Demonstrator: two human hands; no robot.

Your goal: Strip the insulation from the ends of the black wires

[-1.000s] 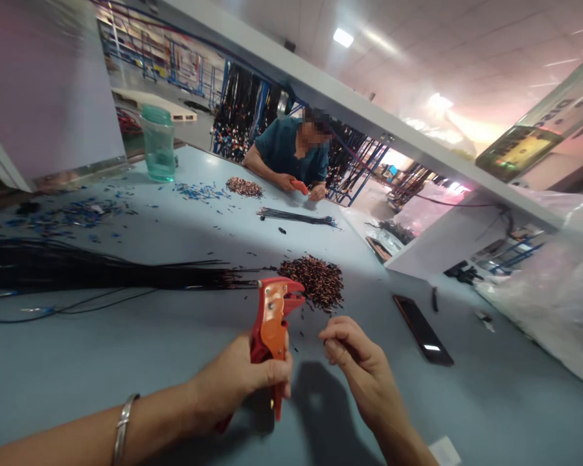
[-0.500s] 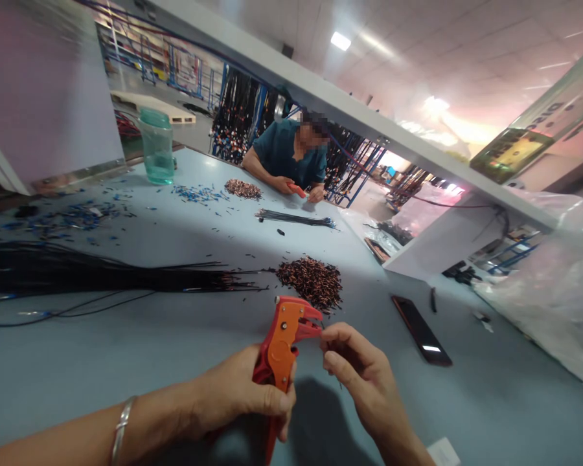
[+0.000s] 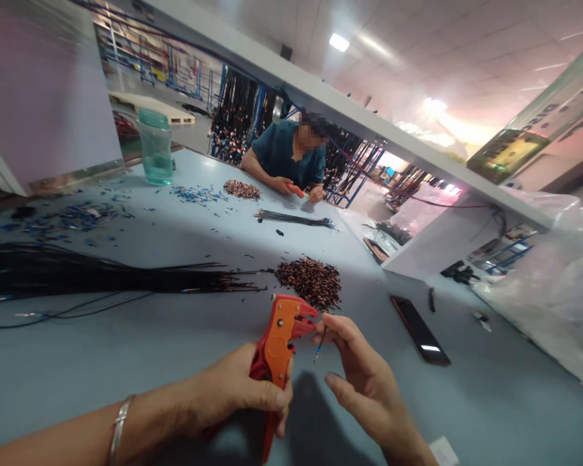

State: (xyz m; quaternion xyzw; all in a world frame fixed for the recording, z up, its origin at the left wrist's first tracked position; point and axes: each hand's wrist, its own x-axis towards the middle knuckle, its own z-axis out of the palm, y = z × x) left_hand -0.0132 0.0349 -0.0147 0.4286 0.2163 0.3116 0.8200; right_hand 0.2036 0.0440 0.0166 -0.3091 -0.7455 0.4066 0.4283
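Observation:
My left hand (image 3: 240,391) grips an orange wire stripper (image 3: 279,343) by its handles, jaws pointing up and to the right. My right hand (image 3: 364,382) pinches a short black wire piece (image 3: 319,344) between thumb and forefinger, right next to the stripper's jaws. Just beyond the jaws lies a pile of cut wire pieces (image 3: 311,281) on the pale blue table (image 3: 126,349). A long bundle of black wires (image 3: 102,275) stretches across the table from the left toward that pile.
A black phone (image 3: 420,330) lies to the right. A person across the table (image 3: 289,158) works with a similar tool by another wire bundle (image 3: 296,219) and pile (image 3: 241,189). A green bottle (image 3: 155,145), blue scraps (image 3: 78,213) and plastic bags (image 3: 554,285) surround.
The stripper has dropped lower and tilted right toward my right hand. My right hand has opened its fingers somewhat, and the short wire piece now shows at the jaws.

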